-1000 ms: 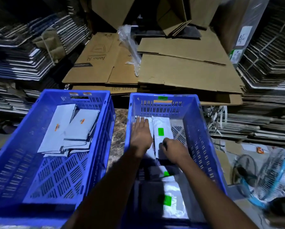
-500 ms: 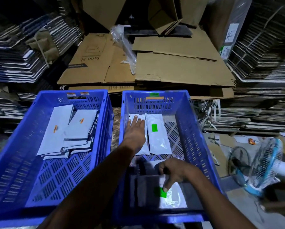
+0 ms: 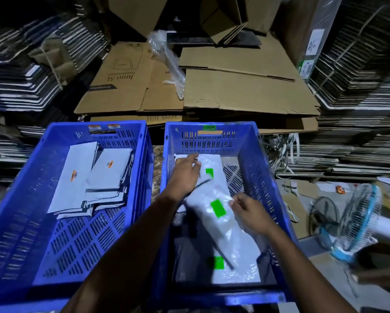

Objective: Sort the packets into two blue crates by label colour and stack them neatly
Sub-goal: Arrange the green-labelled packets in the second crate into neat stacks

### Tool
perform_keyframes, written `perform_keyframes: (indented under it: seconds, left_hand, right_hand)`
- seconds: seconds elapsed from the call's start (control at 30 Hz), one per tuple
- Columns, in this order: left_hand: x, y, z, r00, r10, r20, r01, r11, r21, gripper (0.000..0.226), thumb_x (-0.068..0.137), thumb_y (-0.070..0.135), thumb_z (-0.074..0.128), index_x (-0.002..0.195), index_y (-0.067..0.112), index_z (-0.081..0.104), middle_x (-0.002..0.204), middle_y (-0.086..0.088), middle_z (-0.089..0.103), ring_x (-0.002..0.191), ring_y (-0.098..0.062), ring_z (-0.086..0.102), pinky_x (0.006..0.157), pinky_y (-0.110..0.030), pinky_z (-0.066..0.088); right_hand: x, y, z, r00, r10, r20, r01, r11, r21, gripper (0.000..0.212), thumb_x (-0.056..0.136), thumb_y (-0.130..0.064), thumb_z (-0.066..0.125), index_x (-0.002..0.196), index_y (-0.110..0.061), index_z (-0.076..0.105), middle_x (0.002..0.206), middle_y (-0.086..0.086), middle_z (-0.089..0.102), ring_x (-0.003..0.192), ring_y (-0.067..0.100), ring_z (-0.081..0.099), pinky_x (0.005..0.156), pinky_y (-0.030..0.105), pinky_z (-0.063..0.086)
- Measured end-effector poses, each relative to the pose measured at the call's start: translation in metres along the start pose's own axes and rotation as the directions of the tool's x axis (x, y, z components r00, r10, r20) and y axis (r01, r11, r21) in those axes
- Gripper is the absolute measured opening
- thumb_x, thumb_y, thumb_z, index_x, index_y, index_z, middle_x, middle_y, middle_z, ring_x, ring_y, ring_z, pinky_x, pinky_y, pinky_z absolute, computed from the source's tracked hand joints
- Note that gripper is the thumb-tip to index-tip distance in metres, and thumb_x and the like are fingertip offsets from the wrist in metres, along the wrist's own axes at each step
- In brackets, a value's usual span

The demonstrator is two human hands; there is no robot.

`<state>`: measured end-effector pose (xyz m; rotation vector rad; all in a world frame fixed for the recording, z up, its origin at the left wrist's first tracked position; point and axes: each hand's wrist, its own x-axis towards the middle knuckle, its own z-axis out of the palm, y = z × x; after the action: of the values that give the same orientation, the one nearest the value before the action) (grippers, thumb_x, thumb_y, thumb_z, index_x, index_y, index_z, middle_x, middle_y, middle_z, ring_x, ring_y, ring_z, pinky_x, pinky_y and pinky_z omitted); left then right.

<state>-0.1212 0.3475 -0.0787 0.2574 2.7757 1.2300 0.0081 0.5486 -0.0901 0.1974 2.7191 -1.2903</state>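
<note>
Two blue crates stand side by side. The left crate (image 3: 26,195) holds a stack of grey packets with orange labels (image 3: 92,179). In the right crate (image 3: 264,168), white packets with green labels (image 3: 214,163) lie at the far end. My right hand (image 3: 249,211) pinches the edge of a white green-label packet (image 3: 214,213) lifted and tilted over the crate's middle. My left hand (image 3: 185,172) lies with fingers stretched on the far packets, its wrist by the lifted packet's upper end. Another green-label packet (image 3: 234,267) lies at the crate's near end.
Flattened cardboard boxes (image 3: 246,93) are piled behind the crates, with stacks of folded cartons on both sides. A small fan (image 3: 359,218) lies on the floor at the right. A strip of marble surface (image 3: 157,159) shows between the crates.
My right hand has picked a green-label packet up from the near end of the right crate and carried it toward the far stack. My left hand stays on the far packets.
</note>
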Motion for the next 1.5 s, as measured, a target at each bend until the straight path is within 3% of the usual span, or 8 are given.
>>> perform_keyframes:
  seconds: [0.17, 0.3, 0.4, 0.5, 0.7, 1.0, 1.2, 1.5]
  left_hand:
    - [0.0, 0.009, -0.008, 0.963, -0.265, 0.038, 0.264, 0.917, -0.299, 0.051, 0.101, 0.044, 0.049, 0.145, 0.019, 0.042, 0.136, -0.012, 0.057, 0.116, -0.03, 0.058, 0.094, -0.033, 0.045]
    - [-0.014, 0.011, 0.0, 0.866, -0.399, 0.301, 0.497, 0.744, -0.446, 0.053, 0.093, 0.019, 0.066, 0.138, 0.02, 0.039, 0.094, -0.01, 0.065, 0.071, -0.023, 0.061, 0.06, -0.031, 0.053]
    - [-0.013, 0.006, -0.001, 0.935, -0.327, 0.134, 0.35, 0.909, -0.227, 0.067, 0.092, 0.004, 0.061, 0.151, 0.014, 0.03, 0.085, 0.005, 0.061, 0.084, -0.021, 0.062, 0.074, -0.032, 0.048]
    - [-0.013, 0.011, -0.015, 0.992, -0.126, -0.006, 0.126, 0.992, 0.002, 0.067, 0.094, 0.005, 0.053, 0.155, 0.014, 0.026, 0.141, -0.007, 0.053, 0.133, -0.027, 0.047, 0.108, -0.034, 0.038]
    - [-0.01, 0.006, -0.045, 0.987, 0.06, -0.148, 0.036, 0.82, 0.571, 0.064, 0.099, 0.027, 0.045, 0.156, 0.014, 0.019, 0.165, -0.005, 0.018, 0.152, -0.023, 0.011, 0.124, -0.039, 0.01]
    - [-0.01, -0.005, -0.052, 0.977, -0.053, -0.206, 0.123, 0.932, 0.342, 0.071, 0.095, 0.003, 0.038, 0.159, 0.014, 0.008, 0.167, 0.0, 0.003, 0.153, -0.013, -0.001, 0.122, -0.025, -0.001]
    - [-0.013, -0.013, -0.051, 0.968, -0.012, -0.253, 0.081, 0.96, 0.267, 0.061, 0.1, 0.011, 0.039, 0.158, 0.014, 0.019, 0.166, 0.0, 0.013, 0.152, -0.012, 0.008, 0.12, -0.022, 0.001]
    - [-0.012, -0.028, -0.043, 0.96, 0.107, -0.259, 0.012, 0.909, 0.417, 0.056, 0.091, -0.001, 0.052, 0.146, -0.002, 0.041, 0.153, -0.016, 0.041, 0.145, -0.034, 0.035, 0.12, -0.038, 0.018]
  right_hand:
    - [0.026, -0.005, 0.009, 0.941, 0.227, -0.25, -0.159, 0.951, 0.266, 0.012, 0.102, -0.023, 0.049, 0.098, -0.011, 0.052, 0.075, 0.004, 0.059, 0.067, 0.021, 0.054, 0.064, 0.033, 0.039]
    - [0.058, -0.007, 0.02, 0.965, 0.254, -0.062, -0.189, 0.841, 0.507, 0.027, 0.095, -0.01, 0.059, 0.115, -0.026, 0.055, 0.096, 0.005, 0.071, 0.079, 0.023, 0.066, 0.071, 0.036, 0.054]
    - [0.08, -0.012, 0.025, 0.971, 0.227, -0.071, -0.183, 0.904, 0.387, 0.044, 0.087, -0.006, 0.07, 0.126, -0.021, 0.056, 0.111, 0.001, 0.069, 0.099, 0.023, 0.067, 0.088, 0.038, 0.054]
    - [0.103, -0.028, 0.034, 0.965, 0.225, -0.135, -0.186, 0.949, 0.256, 0.044, 0.085, -0.005, 0.071, 0.126, -0.013, 0.055, 0.107, 0.003, 0.067, 0.09, 0.019, 0.062, 0.071, 0.024, 0.045]
    - [0.135, -0.04, 0.08, 0.975, 0.201, 0.096, -0.195, 0.978, -0.072, 0.054, 0.094, -0.026, 0.063, 0.14, -0.005, 0.046, 0.138, 0.016, 0.056, 0.126, 0.032, 0.053, 0.09, 0.028, 0.039]
    - [0.145, -0.03, 0.099, 0.983, 0.112, 0.148, -0.091, 0.986, -0.143, 0.054, 0.093, -0.026, 0.063, 0.14, -0.003, 0.049, 0.139, 0.018, 0.057, 0.129, 0.034, 0.051, 0.099, 0.032, 0.04]
    - [0.147, -0.055, 0.106, 0.983, -0.139, -0.118, 0.094, 0.94, -0.327, 0.055, 0.1, -0.021, 0.044, 0.153, -0.017, 0.029, 0.152, 0.017, 0.033, 0.135, 0.037, 0.038, 0.104, 0.044, 0.039]
    - [0.175, -0.034, 0.157, 0.966, -0.157, 0.205, 0.249, 0.781, -0.573, 0.065, 0.103, -0.04, 0.031, 0.159, -0.02, 0.006, 0.166, 0.006, -0.007, 0.153, 0.027, -0.006, 0.122, 0.053, -0.002]
